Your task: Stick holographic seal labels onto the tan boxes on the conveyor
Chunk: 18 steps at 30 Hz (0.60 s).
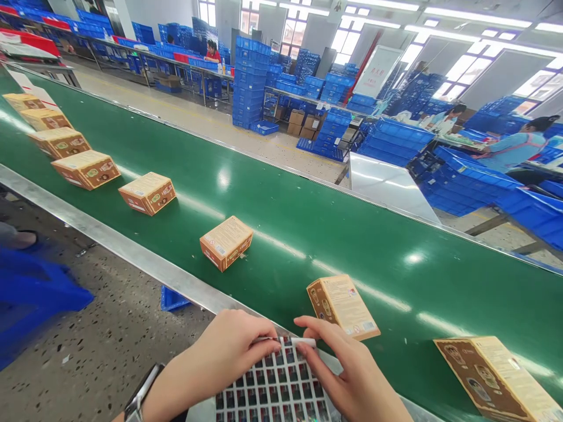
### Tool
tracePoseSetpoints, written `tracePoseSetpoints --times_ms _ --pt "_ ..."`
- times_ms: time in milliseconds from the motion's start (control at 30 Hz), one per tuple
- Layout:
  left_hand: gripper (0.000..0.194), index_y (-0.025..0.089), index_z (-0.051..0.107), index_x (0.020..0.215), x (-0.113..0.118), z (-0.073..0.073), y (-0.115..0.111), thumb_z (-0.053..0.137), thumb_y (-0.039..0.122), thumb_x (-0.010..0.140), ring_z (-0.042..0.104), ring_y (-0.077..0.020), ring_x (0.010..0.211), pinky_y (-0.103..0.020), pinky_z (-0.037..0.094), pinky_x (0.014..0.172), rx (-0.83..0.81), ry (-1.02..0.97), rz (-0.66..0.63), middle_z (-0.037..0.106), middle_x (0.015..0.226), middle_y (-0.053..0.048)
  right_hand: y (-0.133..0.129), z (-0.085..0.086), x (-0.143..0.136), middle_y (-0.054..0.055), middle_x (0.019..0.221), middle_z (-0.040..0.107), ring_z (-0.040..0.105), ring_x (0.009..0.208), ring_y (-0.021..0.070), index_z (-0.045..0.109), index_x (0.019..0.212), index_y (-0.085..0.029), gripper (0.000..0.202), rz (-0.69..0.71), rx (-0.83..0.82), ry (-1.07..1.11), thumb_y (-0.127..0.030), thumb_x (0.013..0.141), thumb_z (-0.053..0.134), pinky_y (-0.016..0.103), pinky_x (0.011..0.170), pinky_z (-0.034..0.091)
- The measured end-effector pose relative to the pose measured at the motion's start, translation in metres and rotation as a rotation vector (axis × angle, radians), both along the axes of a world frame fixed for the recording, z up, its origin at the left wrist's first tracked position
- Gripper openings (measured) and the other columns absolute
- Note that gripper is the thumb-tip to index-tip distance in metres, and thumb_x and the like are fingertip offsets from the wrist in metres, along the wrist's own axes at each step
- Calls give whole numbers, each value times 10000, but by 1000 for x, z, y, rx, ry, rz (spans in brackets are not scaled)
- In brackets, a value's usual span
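A sheet with a white grid of small dark rectangles [272, 387], like a sheet of stickers, lies low in the middle at the near edge of the belt. My left hand [233, 343] pinches its top edge between thumb and fingers. On the right, my right hand [345, 363] grips the top corner, where a white strip of the sheet curls up; its index finger stretches toward a box. That brown and cream printed box [349, 302] lies on the green conveyor belt [281, 293] just beyond my right fingers. A watch [143, 390] is on my left wrist.
A similar box [501, 375] is at the lower right, another [226, 243] left of centre, with several more up the belt. A metal rail [132, 255] edges the belt. Blue crates [250, 82] are stacked beyond it. A person in light blue [514, 149] sits at right.
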State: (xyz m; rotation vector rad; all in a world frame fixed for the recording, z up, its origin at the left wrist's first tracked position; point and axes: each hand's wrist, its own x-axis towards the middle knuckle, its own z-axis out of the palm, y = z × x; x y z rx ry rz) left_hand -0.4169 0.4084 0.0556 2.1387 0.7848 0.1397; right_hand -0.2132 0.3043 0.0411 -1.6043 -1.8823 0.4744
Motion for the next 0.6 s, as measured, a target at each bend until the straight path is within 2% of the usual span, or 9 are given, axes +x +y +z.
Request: tracePoseSetpoints --times_ms 167,267,333,400,500,600 --pt "203 187 733 786 -1 -2 -2 608 216 944 581 -128 601 -223 302 557 26 40 -11 704 678 21 12 6 -13 57 1012 716 695 960 224 622 1014 -247 156 102 173 -195 -155 987 499 348 802 600" --pt "222 182 727 768 -1 -1 0 596 214 944 578 -133 605 -228 303 553 19 54 14 698 675 16 17 10 -19 65 1011 710 676 1025 235 593 956 -231 182 129 257 -189 -97 976 471 361 846 584" --pt "216 191 734 786 -3 -1 2 590 219 945 580 -134 613 -225 318 555 -23 47 46 696 683 20 19 12 -20 56 1009 710 669 1051 220 579 940 -236 191 153 204 -88 -91 970 458 343 880 575" --pt "200 198 738 815 -7 0 6 589 226 945 584 -137 620 -226 341 562 -64 43 79 696 692 22 23 13 -17 54 1048 707 663 1077 203 575 906 -245 167 139 94 78 -147 985 465 318 903 567" --pt "158 197 729 819 -18 0 12 619 219 930 630 -166 737 -245 438 649 -50 -34 90 722 768 1 41 6 -10 73 1136 692 666 1087 203 579 887 -249 176 -55 -11 424 -343 1007 491 323 908 562" --pt "164 207 722 792 -33 -2 21 628 211 927 622 -228 1094 -339 504 928 57 -240 75 730 1139 -51 74 -6 -9 86 1230 660 651 1141 239 579 955 -253 294 -258 -26 743 -545 931 578 381 940 541"
